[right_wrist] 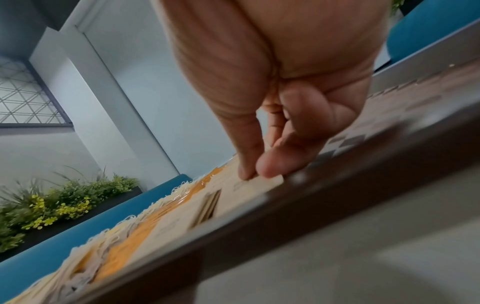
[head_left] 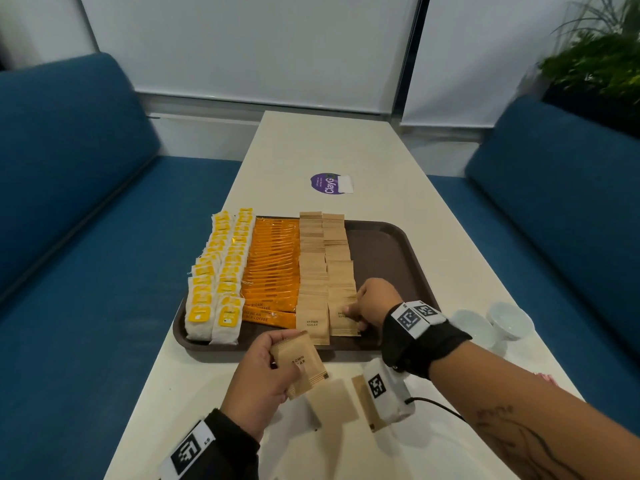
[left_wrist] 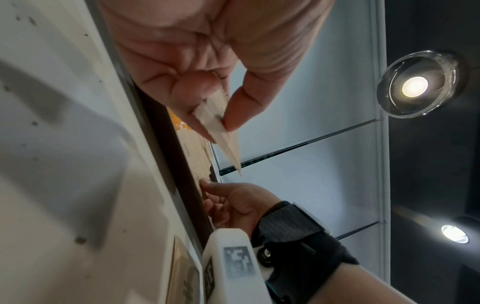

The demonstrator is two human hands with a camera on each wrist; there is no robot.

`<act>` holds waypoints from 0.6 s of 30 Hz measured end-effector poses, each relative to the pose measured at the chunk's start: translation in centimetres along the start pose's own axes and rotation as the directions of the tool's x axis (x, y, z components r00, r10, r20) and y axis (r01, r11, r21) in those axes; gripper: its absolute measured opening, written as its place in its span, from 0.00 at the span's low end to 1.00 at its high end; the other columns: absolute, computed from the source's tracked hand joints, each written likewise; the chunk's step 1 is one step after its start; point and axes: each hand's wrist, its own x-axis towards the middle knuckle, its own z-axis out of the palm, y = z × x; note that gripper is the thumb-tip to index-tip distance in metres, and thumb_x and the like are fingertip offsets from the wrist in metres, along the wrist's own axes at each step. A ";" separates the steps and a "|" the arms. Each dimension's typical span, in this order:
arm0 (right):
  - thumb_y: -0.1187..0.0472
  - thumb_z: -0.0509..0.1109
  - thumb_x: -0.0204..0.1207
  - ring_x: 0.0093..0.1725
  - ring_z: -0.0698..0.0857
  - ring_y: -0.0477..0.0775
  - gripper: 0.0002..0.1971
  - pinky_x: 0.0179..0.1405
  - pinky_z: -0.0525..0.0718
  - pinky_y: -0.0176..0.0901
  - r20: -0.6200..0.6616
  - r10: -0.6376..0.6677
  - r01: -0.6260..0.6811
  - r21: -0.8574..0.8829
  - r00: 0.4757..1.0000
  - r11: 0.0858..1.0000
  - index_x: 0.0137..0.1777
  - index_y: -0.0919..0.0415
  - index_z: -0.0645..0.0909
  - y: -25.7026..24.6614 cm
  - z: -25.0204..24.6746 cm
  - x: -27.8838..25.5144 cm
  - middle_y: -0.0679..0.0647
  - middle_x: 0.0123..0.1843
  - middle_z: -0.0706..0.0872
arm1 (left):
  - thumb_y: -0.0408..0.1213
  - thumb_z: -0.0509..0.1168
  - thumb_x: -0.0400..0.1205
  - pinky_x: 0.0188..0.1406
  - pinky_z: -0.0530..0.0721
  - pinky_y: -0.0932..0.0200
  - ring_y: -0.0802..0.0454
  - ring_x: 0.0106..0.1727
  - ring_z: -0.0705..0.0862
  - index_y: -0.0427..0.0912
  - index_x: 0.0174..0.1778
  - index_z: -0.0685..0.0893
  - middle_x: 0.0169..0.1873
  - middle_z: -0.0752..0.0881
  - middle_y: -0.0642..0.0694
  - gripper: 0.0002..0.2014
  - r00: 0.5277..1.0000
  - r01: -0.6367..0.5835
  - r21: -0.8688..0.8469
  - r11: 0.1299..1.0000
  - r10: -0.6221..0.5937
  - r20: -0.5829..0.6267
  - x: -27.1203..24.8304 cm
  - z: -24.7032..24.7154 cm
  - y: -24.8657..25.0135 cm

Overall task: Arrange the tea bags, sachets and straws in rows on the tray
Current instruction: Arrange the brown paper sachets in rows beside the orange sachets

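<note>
My right hand [head_left: 372, 303] pinches the nearest sachet [head_left: 344, 318] of the right sugar row [head_left: 341, 271], seating it on the tray [head_left: 391, 251]. My left hand [head_left: 266, 372] grips a small stack [head_left: 299, 363] just short of the tray's near rim. Sugar rows are the step in hand; next, I judge, another sachet goes down, overlapped squarely. Loose sachets [head_left: 332, 401] lie on the desk [head_left: 329, 147]; bowls [head_left: 491, 323] sit beside my right wrist. I see no straws.

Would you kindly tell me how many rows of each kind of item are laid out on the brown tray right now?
Yellow-tagged white tea bags: 2 rows
Orange coffee stick sachets: 1 row
Brown paper sugar sachets: 2 rows
Total: 5 rows on the brown plastic tray
</note>
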 end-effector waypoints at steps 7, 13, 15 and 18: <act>0.56 0.75 0.74 0.29 0.82 0.46 0.13 0.28 0.80 0.34 -0.088 -0.173 0.187 0.188 0.981 0.964 0.51 0.58 0.75 1.1 -1.3 -3.6 0.54 0.44 0.87 | 0.18 0.69 0.73 0.21 0.75 0.67 0.51 0.38 0.81 0.50 0.54 0.78 0.52 0.83 0.44 0.23 0.999 -0.034 0.024 0.999 0.033 0.023 0.0 0.4 0.0; 0.66 0.78 0.68 0.27 0.82 0.43 0.13 0.20 0.72 0.30 0.205 -0.386 0.295 0.367 0.900 0.882 0.40 0.57 0.75 3.9 -1.8 -9.3 0.49 0.32 0.86 | 0.17 0.69 0.72 0.19 0.75 0.67 0.52 0.36 0.81 0.49 0.54 0.76 0.49 0.83 0.44 0.24 0.997 -0.056 0.038 0.998 0.054 0.050 -0.5 1.8 0.6; 0.70 0.78 0.68 0.26 0.82 0.43 0.14 0.19 0.72 0.28 0.211 -0.405 0.299 0.402 0.890 0.866 0.38 0.57 0.74 4.8 -1.0 -10.1 0.50 0.30 0.86 | 0.16 0.69 0.72 0.19 0.75 0.67 0.53 0.34 0.80 0.48 0.53 0.76 0.45 0.83 0.44 0.23 0.995 -0.072 0.053 0.996 0.069 0.065 -0.7 2.4 0.8; 0.75 0.76 0.68 0.22 0.81 0.40 0.15 0.19 0.73 0.25 0.153 -0.410 0.309 0.441 0.899 0.843 0.36 0.60 0.73 5.6 0.0 -10.6 0.46 0.22 0.82 | 0.16 0.67 0.74 0.19 0.74 0.67 0.53 0.36 0.81 0.48 0.52 0.76 0.44 0.84 0.45 0.22 0.993 -0.096 0.069 0.993 0.091 0.074 -0.7 3.2 1.2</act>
